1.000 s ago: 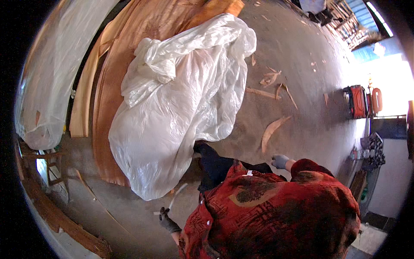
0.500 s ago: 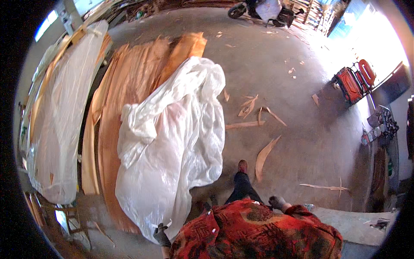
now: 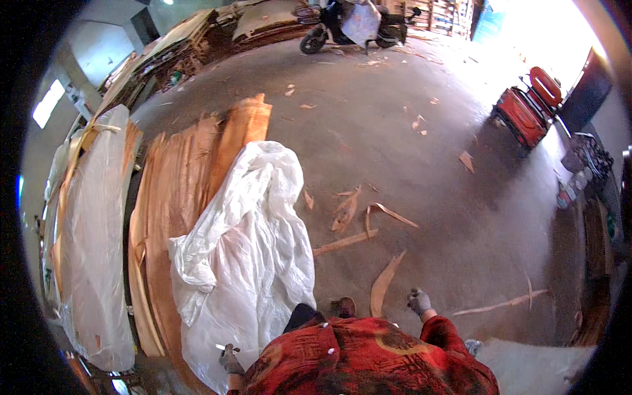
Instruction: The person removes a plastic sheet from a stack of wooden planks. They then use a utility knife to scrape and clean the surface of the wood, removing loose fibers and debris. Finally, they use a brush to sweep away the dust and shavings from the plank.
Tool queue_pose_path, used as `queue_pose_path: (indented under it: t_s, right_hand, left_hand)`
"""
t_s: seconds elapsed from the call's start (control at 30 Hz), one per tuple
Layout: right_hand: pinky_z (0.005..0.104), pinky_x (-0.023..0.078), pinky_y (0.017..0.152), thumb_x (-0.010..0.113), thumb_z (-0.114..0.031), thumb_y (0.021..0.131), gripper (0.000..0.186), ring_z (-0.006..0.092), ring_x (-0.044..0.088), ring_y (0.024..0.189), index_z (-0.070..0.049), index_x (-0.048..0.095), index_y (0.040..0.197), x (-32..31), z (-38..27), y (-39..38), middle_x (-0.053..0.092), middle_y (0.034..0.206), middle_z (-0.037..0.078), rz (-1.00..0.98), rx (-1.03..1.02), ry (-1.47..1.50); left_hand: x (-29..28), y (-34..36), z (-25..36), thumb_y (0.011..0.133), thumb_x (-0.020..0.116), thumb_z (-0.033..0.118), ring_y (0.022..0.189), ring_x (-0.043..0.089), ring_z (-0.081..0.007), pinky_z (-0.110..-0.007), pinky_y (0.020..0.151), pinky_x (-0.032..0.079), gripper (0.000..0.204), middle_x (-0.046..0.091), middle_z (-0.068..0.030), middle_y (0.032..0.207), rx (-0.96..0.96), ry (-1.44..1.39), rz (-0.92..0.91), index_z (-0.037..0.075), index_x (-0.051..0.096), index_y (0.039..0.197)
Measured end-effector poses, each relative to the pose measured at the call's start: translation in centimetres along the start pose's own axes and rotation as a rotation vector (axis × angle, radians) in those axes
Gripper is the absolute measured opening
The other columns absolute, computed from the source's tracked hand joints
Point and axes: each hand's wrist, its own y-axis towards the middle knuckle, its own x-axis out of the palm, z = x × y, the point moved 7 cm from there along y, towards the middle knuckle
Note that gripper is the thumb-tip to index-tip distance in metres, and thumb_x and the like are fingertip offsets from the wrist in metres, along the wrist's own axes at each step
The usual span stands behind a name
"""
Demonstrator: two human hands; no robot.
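Observation:
My left hand [image 3: 230, 361], in a dark grey glove, is closed on a small thin white stick [image 3: 225, 346] whose exact kind I cannot make out. It is over the near end of a crumpled sheet of white translucent plastic [image 3: 263, 263]. That sheet partly covers a stack of long reddish-brown wood veneer sheets [image 3: 172, 178]. My right hand [image 3: 419, 301], also gloved, hangs over the concrete floor with its fingers curled and nothing visible in them. Near it lies a curved veneer scrap [image 3: 385, 283].
Another plastic-covered veneer stack [image 3: 95, 243] stands at the far left. Several veneer strips [image 3: 349, 240] litter the floor ahead. A motor scooter [image 3: 359, 29] is parked at the back. At the right stand a red-and-black wheeled item [image 3: 526, 112] and a pale board [image 3: 533, 362].
The view has tilted up and the floor scraps sit lower in it. My right hand has swung forward and outward. My left hand still holds the white stick, and my feet have shifted.

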Motion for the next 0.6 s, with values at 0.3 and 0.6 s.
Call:
queue_pose_path:
  t_s: [0.3, 0.6]
  right_hand:
    - [0.0335, 0.050, 0.057, 0.056, -0.014, 0.082, 0.033, 0.0219, 0.063, 0.064, -0.004, 0.054, 0.114, -5.2, -16.5, 13.8, 0.064, 0.081, 0.014, 0.018, -0.183, -0.036]
    - [0.0374, 0.049, 0.074, 0.061, -0.028, 0.080, 0.033, 0.0326, 0.062, 0.086, -0.005, 0.061, 0.103, -6.1, -21.0, 23.8, 0.065, 0.093, 0.017, -0.279, -0.153, -0.160]
  left_hand:
    - [16.7, 4.1, 1.1, 0.072, 0.060, 0.017, 0.060, 0.050, -0.0161, -0.033, 0.058, 0.041, 0.020, 0.058, -0.0045, 0.068, -0.275, 0.145, 0.033, -0.003, 0.061, 0.069]
    - [40.6, 6.5, 10.6, 0.072, 0.063, 0.018, 0.063, 0.051, -0.0153, -0.030, 0.059, 0.041, 0.018, 0.060, -0.0060, 0.066, -0.114, 0.166, -0.202, 0.001, 0.065, 0.071]
